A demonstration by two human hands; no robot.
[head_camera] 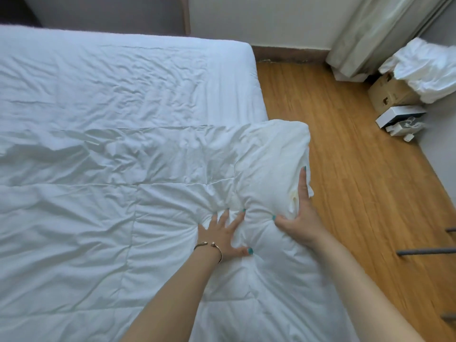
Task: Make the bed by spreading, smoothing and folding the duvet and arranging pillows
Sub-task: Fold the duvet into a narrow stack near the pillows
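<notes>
Left hand point(225, 234): fingers spread wide and straight, palm down, pressing flat into the duvet point(103, 218) near the bed's right edge; a thin bracelet point(209, 246) sits at the wrist. Right hand point(299, 215): thumb splayed out to the left, the other fingers straight and held close together, laid against the outer side of the bunched corner point(274, 156) of the duvet, pushing or steadying it; no curl around the fabric is visible, though part of the palm is hidden by cloth. Duvet: white, quilted in large panels, lying across the near half of the bed, creased throughout, its far right corner humped up and overhanging the mattress edge above the wooden floor point(345, 156). Beyond it the white sheet point(111, 77) of the mattress lies bare and wrinkled up to the far wall. Handling, by judgement: soft, puffy and light for its bulk, dents under a flat palm and springs back, slides easily on the sheet, not fragile. Best taken by pinching the corner or the stitched hem at the edge, then drawn outward; flat palms serve for smoothing. No pillows in view on the bed. Also present: pale curtain point(370, 38), cardboard box point(389, 93) with crumpled white linen point(427, 67) on it, small white boxes point(399, 117) on the floor.
</notes>
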